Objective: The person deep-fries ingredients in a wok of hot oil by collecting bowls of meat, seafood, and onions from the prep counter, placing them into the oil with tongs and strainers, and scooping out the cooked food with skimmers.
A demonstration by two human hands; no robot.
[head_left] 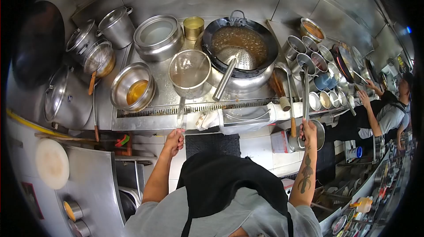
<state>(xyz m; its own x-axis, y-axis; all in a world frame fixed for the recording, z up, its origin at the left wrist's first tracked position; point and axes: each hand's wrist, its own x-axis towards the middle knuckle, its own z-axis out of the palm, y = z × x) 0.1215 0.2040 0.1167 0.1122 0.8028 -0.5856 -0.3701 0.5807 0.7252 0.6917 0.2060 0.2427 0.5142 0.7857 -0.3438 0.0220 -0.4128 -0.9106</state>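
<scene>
My left hand is closed round the handle of a round strainer, which rests at the stove's middle. In my right hand is the long metal handle of a ladle, whose far end reaches the metal containers at the right. Between them, a black wok holds bubbling brown liquid. A perforated skimmer lies in the wok, its handle pointing toward me. Left of the strainer sits a steel bowl with amber liquid.
A large steel pot and a tin stand behind the strainer. Lidded pots are at the left. Several metal containers crowd the right side. Another person works at the far right. A metal counter lies at lower left.
</scene>
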